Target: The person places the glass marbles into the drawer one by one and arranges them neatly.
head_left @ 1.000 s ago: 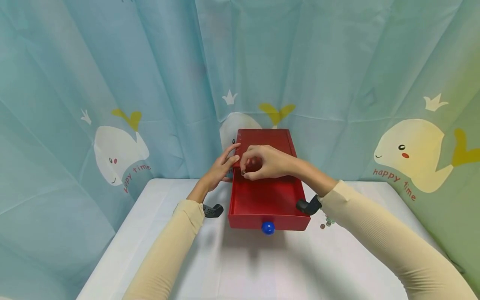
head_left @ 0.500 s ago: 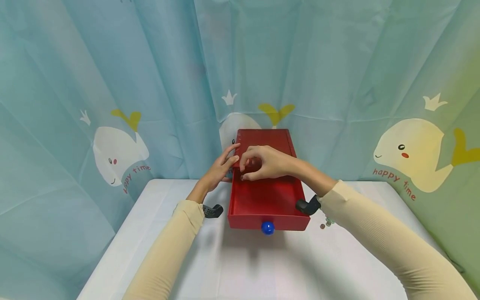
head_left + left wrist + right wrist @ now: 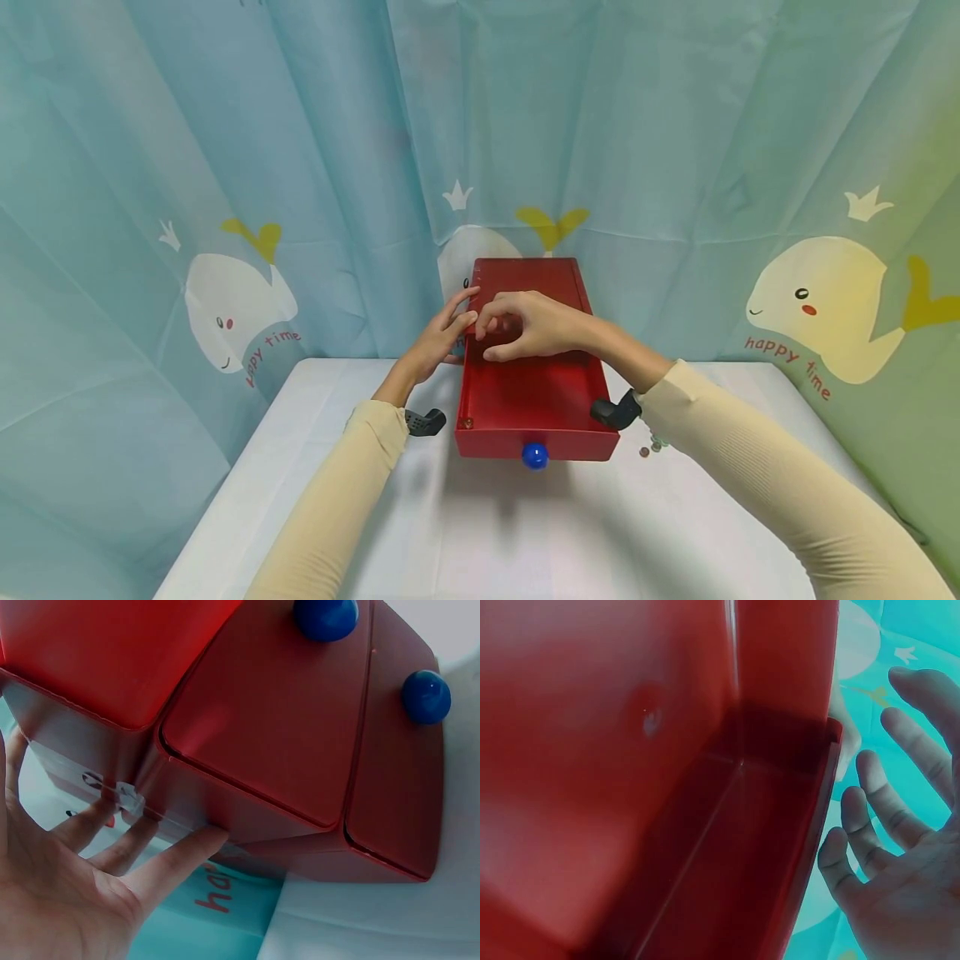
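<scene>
The left hand (image 3: 438,337) lay flat against the left side of the red box (image 3: 528,279), its fingers straight and pressing the wall, as the left wrist view (image 3: 60,877) also showed. The right hand (image 3: 536,325) hovered over the open drawer (image 3: 532,400), fingers loosely spread and holding nothing; the right wrist view (image 3: 900,862) showed the same relaxed fingers beside the drawer's wall.

The drawer stood pulled out toward the person on the white table (image 3: 525,542), its blue knob (image 3: 535,455) at the front. A small coin (image 3: 467,422) lay in its near left corner. A few more coins (image 3: 651,448) lay on the table just right of the drawer, partly hidden by the right sleeve.

The coin looked light, hard and thin, lying flat, so it would likely be awkward to lift: a fingertip pinch at its edge, or sliding it up against the wall, would serve best. The drawer looked stiff and light and would probably slide easily by the knob, with the box braced.
</scene>
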Tool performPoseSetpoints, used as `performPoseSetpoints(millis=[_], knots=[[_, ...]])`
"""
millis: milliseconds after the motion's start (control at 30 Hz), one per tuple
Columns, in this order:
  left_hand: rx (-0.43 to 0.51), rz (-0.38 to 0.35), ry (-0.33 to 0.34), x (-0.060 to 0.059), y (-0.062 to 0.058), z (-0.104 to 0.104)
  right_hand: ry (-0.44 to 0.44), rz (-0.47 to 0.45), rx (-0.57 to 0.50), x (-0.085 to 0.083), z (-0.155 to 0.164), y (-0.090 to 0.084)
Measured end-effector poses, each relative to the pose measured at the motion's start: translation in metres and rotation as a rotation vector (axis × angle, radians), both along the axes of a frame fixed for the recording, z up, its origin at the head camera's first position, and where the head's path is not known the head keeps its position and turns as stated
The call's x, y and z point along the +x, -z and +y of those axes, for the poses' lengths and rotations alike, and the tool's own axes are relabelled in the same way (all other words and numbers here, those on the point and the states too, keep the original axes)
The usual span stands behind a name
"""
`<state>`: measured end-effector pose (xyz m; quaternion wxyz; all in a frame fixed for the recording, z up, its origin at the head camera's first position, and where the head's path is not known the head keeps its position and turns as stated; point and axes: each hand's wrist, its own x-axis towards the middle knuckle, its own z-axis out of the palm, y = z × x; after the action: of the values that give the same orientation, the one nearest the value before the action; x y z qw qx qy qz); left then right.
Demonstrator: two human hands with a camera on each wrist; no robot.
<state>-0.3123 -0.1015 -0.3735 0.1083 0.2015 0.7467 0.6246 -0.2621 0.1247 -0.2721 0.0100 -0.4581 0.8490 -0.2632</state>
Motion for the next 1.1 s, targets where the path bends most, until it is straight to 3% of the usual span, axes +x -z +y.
performPoseSetpoints(millis=[600,1100], knots=[[-0.001,0.009,0.001,-0.001,0.001,-0.004,0.03,0.037,-0.004,0.011,0.02,-0.015],[0.028,0.009,0.025,0.0,-0.001,-0.002,0.113,-0.033,-0.024,0.032,0.066,-0.021]])
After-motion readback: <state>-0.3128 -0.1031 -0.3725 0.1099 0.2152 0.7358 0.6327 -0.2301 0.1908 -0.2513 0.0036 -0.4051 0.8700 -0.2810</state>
